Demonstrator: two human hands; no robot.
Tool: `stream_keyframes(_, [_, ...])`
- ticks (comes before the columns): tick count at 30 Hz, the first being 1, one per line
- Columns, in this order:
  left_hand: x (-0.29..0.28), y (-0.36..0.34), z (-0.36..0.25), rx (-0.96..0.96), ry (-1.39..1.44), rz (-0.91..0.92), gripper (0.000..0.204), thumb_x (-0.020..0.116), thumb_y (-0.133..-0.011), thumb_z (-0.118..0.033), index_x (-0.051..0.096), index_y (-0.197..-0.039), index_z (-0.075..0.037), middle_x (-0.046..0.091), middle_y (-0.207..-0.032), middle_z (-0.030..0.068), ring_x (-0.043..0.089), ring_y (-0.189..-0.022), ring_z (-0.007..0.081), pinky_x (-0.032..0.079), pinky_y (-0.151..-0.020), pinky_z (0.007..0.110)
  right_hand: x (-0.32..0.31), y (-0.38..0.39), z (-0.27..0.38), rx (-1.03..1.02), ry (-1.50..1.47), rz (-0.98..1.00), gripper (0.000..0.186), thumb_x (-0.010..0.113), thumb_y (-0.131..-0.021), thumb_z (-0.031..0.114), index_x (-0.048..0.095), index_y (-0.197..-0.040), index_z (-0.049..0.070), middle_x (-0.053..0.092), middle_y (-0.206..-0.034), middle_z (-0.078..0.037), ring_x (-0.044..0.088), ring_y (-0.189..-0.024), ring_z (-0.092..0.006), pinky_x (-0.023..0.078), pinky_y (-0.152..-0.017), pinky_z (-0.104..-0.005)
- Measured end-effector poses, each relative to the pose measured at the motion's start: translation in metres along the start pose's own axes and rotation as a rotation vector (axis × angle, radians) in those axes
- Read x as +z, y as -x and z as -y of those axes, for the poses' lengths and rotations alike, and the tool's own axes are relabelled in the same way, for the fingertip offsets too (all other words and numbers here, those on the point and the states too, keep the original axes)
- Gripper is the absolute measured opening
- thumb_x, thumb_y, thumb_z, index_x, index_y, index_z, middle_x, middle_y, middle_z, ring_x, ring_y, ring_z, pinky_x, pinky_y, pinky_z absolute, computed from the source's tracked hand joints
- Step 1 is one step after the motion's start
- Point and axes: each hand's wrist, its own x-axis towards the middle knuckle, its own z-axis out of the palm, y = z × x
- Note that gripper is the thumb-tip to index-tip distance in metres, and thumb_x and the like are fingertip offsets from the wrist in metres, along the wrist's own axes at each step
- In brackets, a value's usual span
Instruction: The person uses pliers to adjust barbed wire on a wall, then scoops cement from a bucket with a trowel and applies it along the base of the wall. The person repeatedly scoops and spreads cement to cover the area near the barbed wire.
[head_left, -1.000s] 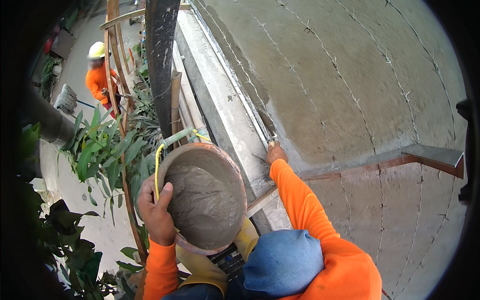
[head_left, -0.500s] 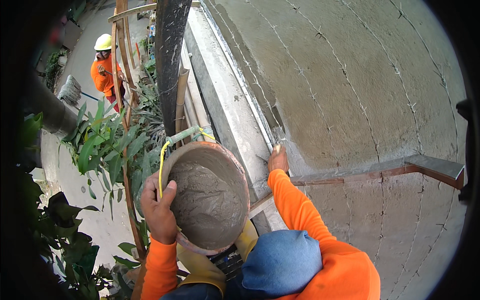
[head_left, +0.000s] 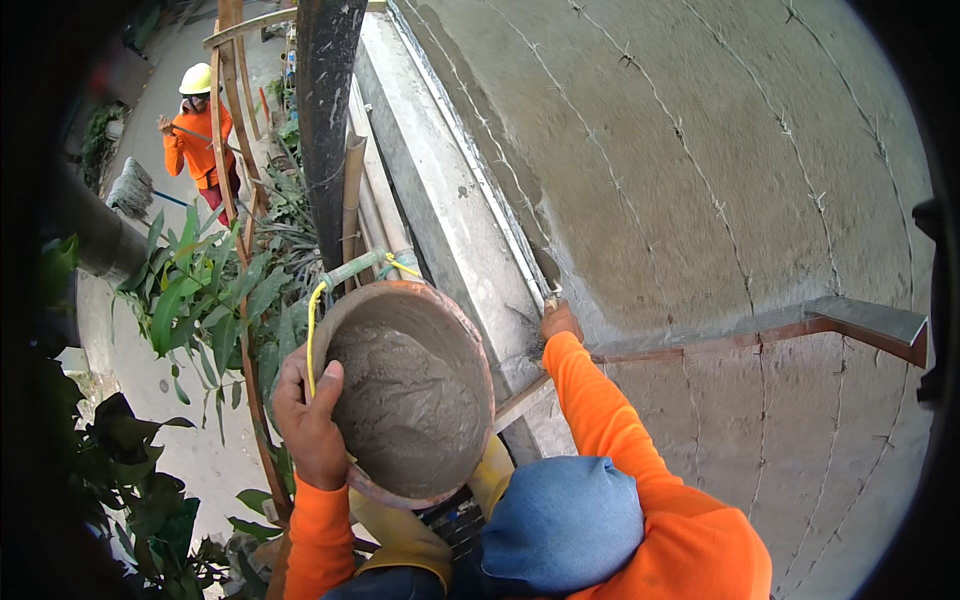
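Pan (head_left: pixel 410 400) of wet mortar sits at centre, held at its left rim by the left hand (head_left: pixel 310 420), fingers curled over the edge. Right hand (head_left: pixel 560 322), arm extended forward, is closed at the wall (head_left: pixel 700 180) base; what it grips cannot be told.

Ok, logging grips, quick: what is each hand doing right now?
Left hand: closed on the rim of the mortar pan.
Right hand: closed at the wall; what it grips cannot be told.
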Motion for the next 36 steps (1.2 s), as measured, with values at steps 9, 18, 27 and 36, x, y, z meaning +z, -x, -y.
stream_keyframes(9, [0.003,0.001,-0.004,0.015,0.002,-0.021,0.024,0.065,-0.093,-0.01,0.066,-0.113,0.004,0.061,-0.104,0.0043,0.052,-0.095,0.0133,0.04,-0.092,0.027,-0.002,-0.002,-0.003,0.036,-0.057,-0.098,0.048,0.049,-0.103,0.05,0.058,-0.135,0.015,0.07,-0.126,-0.02,0.064,-0.122,-0.0396,0.048,-0.101,-0.0514])
stream_keyframes(18, [0.003,0.001,-0.002,0.037,-0.009,-0.038,0.024,0.065,-0.092,-0.009,0.065,-0.112,0.005,0.061,-0.105,0.0059,0.053,-0.097,0.0144,0.04,-0.094,0.028,0.006,0.011,0.0,0.035,-0.188,-0.181,0.043,0.052,-0.103,0.045,0.06,-0.131,0.015,0.07,-0.123,-0.021,0.065,-0.118,-0.042,0.049,-0.099,-0.053])
stream_keyframes(27, [0.004,0.0,-0.002,0.032,0.002,-0.01,0.03,0.064,-0.092,-0.008,0.065,-0.118,0.005,0.062,-0.107,0.0054,0.053,-0.1,0.014,0.039,-0.096,0.028,0.022,0.013,0.0,-0.135,-0.187,-0.334,0.043,0.05,-0.104,0.042,0.054,-0.136,0.013,0.067,-0.121,-0.023,0.065,-0.112,-0.044,0.051,-0.096,-0.0535])
stream_keyframes(36, [0.0,-0.002,-0.003,0.0,-0.001,0.001,0.03,0.063,-0.094,-0.008,0.064,-0.12,0.006,0.064,-0.113,0.0074,0.055,-0.104,0.0144,0.04,-0.1,0.028,-0.002,-0.018,0.045,-0.18,-0.084,-0.167,0.043,0.047,-0.104,0.046,0.058,-0.133,0.015,0.069,-0.123,-0.023,0.065,-0.117,-0.0423,0.05,-0.099,-0.0534])
